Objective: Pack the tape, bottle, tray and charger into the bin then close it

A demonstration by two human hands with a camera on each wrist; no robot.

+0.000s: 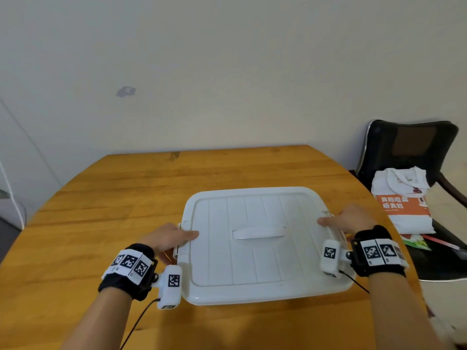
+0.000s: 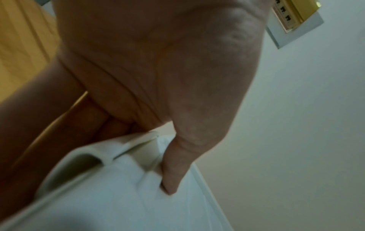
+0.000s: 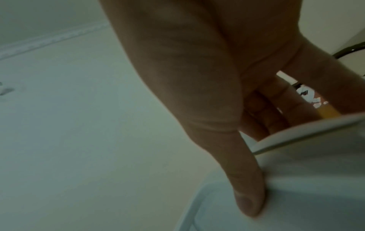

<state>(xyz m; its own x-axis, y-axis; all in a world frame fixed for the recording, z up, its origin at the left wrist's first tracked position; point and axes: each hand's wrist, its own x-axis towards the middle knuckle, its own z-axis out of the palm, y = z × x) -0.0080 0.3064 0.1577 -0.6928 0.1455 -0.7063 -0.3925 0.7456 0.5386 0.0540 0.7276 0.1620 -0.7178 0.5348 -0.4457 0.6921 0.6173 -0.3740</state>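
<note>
Lid (image 1: 255, 238) sits on bin, near table (image 1: 101, 198) centre | left hand (image 1: 166, 238), right hand (image 1: 351, 219) pinch side latches, thumbs on top | packed items unseen | risk: uneven pressure leaves one latch unseated

A wooden surface (image 1: 106, 203) stood against a pale wall (image 1: 227, 59). To its right, a black chair (image 1: 414, 145) held folded white clothes (image 1: 401, 198) with an orange panel. A wall socket (image 2: 292, 20) showed in the left wrist view.
</note>
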